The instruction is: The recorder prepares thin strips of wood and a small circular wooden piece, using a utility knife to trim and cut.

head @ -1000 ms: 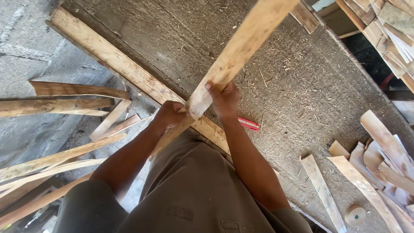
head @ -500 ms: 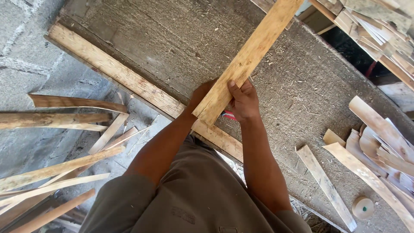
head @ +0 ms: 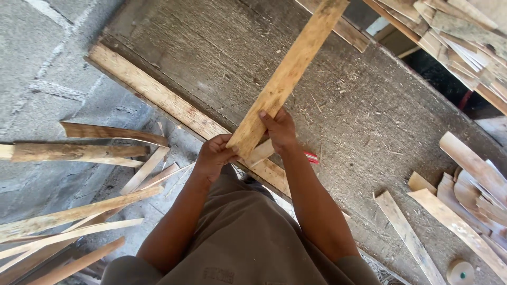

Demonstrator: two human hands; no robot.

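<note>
A long pale wooden plank (head: pixel 288 76) runs from my hands up toward the top of the view, above a rough grey workbench top (head: pixel 222 58). My left hand (head: pixel 214 155) grips its near end from the left side. My right hand (head: pixel 280 129) holds the same end from the right, fingers laid on its top face. A second plank (head: pixel 158 97) lies flat along the bench's near edge, passing under my hands. A red and white pencil-like item (head: pixel 311 157) lies on the bench just right of my right wrist.
Several scrap strips and boards (head: pixel 79 153) lean against the block wall at left. More offcuts (head: pixel 470 184) are piled at right, with a small round wooden disc (head: pixel 460 272) at the bottom right. Stacked planks (head: pixel 465 42) sit at the upper right.
The plank has stayed in both hands while the view shifted. My left hand has slid back to the plank's near left corner, and my hands sit lower in the view.
</note>
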